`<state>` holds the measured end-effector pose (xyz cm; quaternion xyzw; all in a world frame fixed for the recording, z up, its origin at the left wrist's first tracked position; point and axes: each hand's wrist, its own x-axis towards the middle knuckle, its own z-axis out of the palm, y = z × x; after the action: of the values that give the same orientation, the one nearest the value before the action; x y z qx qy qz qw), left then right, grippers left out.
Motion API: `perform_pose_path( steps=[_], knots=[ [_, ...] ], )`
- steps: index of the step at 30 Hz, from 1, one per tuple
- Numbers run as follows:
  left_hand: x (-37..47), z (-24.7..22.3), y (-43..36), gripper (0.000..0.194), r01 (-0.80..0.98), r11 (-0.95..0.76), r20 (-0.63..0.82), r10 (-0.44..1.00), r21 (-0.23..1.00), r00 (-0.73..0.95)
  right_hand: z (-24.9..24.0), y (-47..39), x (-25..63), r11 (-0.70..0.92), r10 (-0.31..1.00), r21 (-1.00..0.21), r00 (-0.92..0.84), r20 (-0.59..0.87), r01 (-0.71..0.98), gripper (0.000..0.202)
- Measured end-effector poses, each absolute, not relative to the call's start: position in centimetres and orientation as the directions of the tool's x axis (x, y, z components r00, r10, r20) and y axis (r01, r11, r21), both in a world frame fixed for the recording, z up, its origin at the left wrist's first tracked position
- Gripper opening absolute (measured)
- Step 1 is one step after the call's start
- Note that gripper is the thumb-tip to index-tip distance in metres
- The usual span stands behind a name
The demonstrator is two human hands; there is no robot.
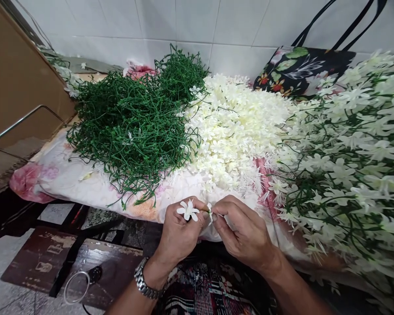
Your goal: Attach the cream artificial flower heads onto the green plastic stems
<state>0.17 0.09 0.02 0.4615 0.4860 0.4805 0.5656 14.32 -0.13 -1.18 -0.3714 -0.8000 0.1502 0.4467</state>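
Both hands meet at the near edge of the cloth-covered table. My left hand (184, 229), with a metal watch on its wrist, is closed around an artificial flower stem. One white artificial flower (188, 211) on it shows above the curled fingers. My right hand (244, 232) pinches a small white flower piece (210, 213) at the fingertips, against the green stem tip by the left thumb. Beyond them lie a heap of green plastic stems (134, 118) and a pile of loose white flower heads (230, 127).
Assembled white flower sprays (354, 175) are massed on the right. A black floral bag (305, 72) leans on the tiled wall (184, 22). At left stands a cardboard box (22, 74). Below it are a dark wooden bench (108, 267) and a clear ring-shaped object (76, 288).
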Motion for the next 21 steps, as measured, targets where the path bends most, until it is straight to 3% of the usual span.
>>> perform_pose_path(
  steps=[6,11,16,21],
  knots=[
    [-0.7,-0.9,-0.1,0.016,-0.206,0.147,-0.116,0.981,0.967,0.154,0.1,-0.5,15.3,0.608,0.794,-0.677,-0.326,0.513,0.415,0.012],
    [-1.0,-0.9,-0.5,0.023,-0.311,0.142,-0.106,0.986,0.940,0.131,1.6,-1.0,15.7,0.606,0.794,-0.661,-0.282,0.539,0.442,0.012],
    [-0.9,-1.2,-0.9,0.018,-0.240,0.032,-0.008,0.995,0.970,0.098,1.9,-1.3,15.0,0.632,0.774,-0.645,-0.316,0.549,0.429,0.011],
    [-0.7,-0.3,-0.7,0.013,-0.096,-0.047,0.063,0.982,0.994,0.178,1.5,-1.4,14.8,0.643,0.765,-0.631,-0.316,0.561,0.435,0.011]
  ],
)
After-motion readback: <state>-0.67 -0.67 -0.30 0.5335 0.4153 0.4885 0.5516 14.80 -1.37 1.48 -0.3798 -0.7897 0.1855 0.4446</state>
